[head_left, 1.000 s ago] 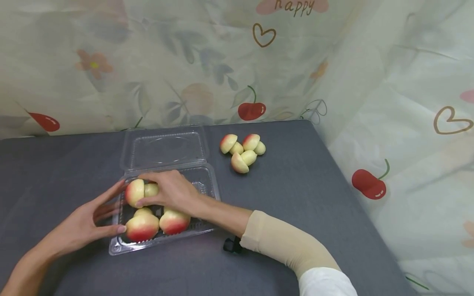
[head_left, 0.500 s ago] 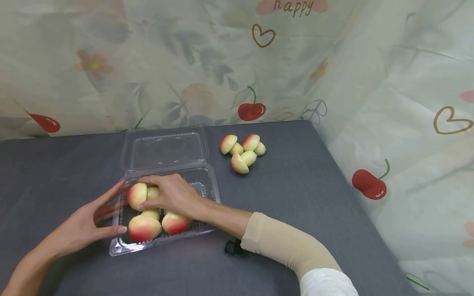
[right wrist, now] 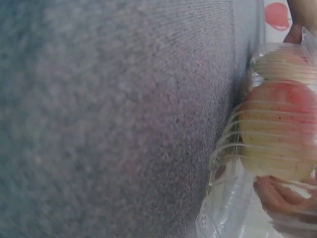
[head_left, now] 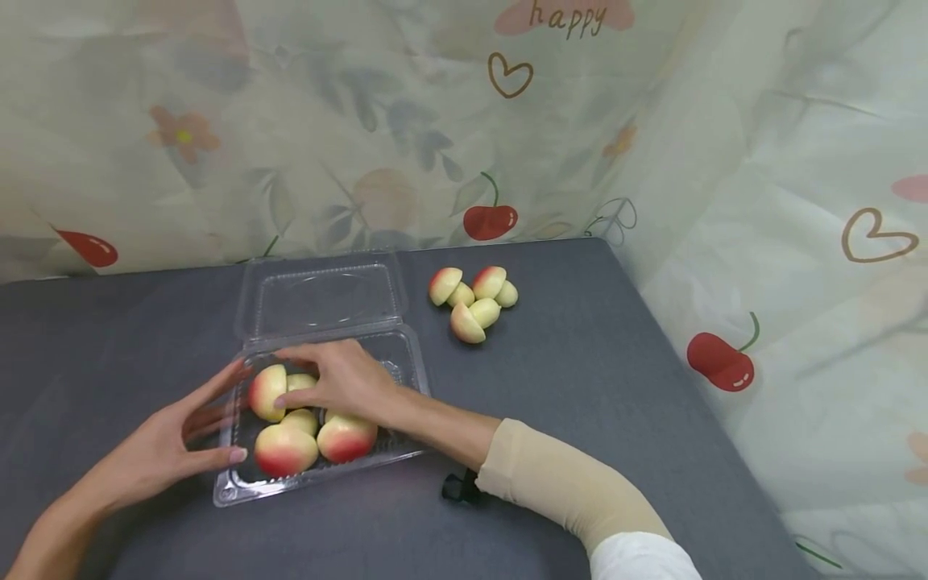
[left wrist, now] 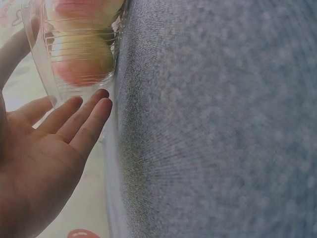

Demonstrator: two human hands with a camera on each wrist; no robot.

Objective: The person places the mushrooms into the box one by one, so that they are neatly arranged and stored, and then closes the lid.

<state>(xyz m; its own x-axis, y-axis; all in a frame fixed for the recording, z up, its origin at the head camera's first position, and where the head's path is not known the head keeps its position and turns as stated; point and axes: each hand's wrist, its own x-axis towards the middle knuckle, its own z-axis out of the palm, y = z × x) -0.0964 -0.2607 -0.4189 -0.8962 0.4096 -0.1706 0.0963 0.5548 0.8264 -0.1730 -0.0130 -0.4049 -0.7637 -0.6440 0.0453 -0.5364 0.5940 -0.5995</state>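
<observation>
- Gripping the far-left mushroom (head_left: 267, 393), your right hand (head_left: 351, 379) reaches into the clear plastic clamshell box (head_left: 227, 491) from its right side; thumb and forefinger curl around the stem end, which they partly hide.
- That mushroom's long axis runs roughly side to side: red-tinged cap toward the box's left wall, stem toward your right palm. Any shift of it would probably turn on this line, since the right hand has the stem and the left faces the cap.
- Your left hand (head_left: 159, 447) lies just outside the left wall, thumb and fingers spread apart, holding nothing; you cannot tell whether the fingertips touch the plastic.
- Nearer to you, the front-left mushroom (head_left: 286, 449) points its cap your way, its stem close to the gripped one; the front-middle mushroom (head_left: 348, 437) sits just beside it.
- Beyond your right hand, a mushroom trio (head_left: 482, 311) rests on the tabletop (head_left: 551, 403), right of the folded-back lid (head_left: 322, 298).
</observation>
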